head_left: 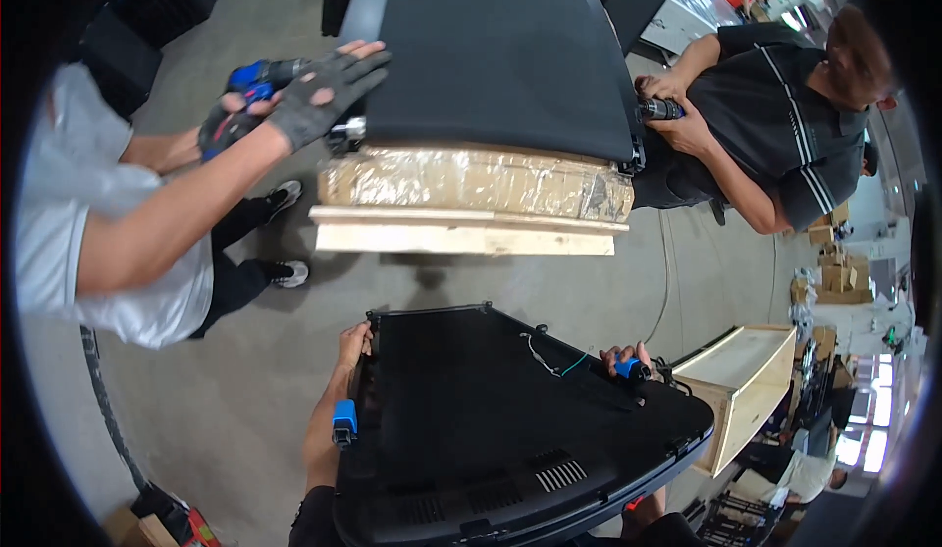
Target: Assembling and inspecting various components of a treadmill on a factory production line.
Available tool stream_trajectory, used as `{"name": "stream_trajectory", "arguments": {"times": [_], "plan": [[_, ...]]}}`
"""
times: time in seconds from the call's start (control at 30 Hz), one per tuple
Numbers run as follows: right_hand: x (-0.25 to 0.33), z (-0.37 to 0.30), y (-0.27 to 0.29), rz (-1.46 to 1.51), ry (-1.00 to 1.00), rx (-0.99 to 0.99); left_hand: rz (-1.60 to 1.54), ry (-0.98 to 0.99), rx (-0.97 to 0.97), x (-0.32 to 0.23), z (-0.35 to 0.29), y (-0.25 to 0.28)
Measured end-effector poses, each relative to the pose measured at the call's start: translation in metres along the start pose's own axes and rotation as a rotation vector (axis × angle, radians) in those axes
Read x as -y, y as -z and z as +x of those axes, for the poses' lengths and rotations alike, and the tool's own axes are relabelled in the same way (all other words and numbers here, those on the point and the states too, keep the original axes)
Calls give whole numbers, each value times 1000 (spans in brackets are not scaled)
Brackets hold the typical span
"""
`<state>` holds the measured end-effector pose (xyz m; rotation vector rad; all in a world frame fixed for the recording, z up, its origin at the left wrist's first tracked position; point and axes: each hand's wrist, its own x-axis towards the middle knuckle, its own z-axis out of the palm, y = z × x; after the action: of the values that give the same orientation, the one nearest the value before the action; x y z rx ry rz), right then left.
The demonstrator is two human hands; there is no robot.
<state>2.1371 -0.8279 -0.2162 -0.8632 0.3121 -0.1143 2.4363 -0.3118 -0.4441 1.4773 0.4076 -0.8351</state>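
Note:
A large black plastic cover (442,390) is held up in front of me, its hollow side facing me. It has rows of vent slots near the close edge and a thin loose wire (540,356) inside. My left hand (352,344) is closed round its far left edge. My right hand (617,356) is closed on the right edge, its forearm partly hidden beneath the cover. Each of my wrists carries a small blue device. Beyond the cover lies a treadmill deck with a black belt (500,56), resting on a plastic-wrapped carton (461,180) above wooden boards (451,240).
On the left, a person in grey gloves (304,110) holds a blue power drill (257,78) and touches the deck. Another person (775,105) at the right holds a drill (660,108). A wooden crate (731,400) stands right; a cable (669,272) crosses the floor.

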Motion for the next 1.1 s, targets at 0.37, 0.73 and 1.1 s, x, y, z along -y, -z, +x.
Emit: {"name": "stream_trajectory", "arguments": {"times": [0.37,0.73,1.1], "plan": [[-8,76,-75,196,69,-526,-137,-72,112,-98,-33,36],[-218,-216,-198,-460,-502,-746,-78,-174,116,-186,-23,8],[-524,-534,-454,548,-374,-1675,870,482,624,2,-150,108]]}}
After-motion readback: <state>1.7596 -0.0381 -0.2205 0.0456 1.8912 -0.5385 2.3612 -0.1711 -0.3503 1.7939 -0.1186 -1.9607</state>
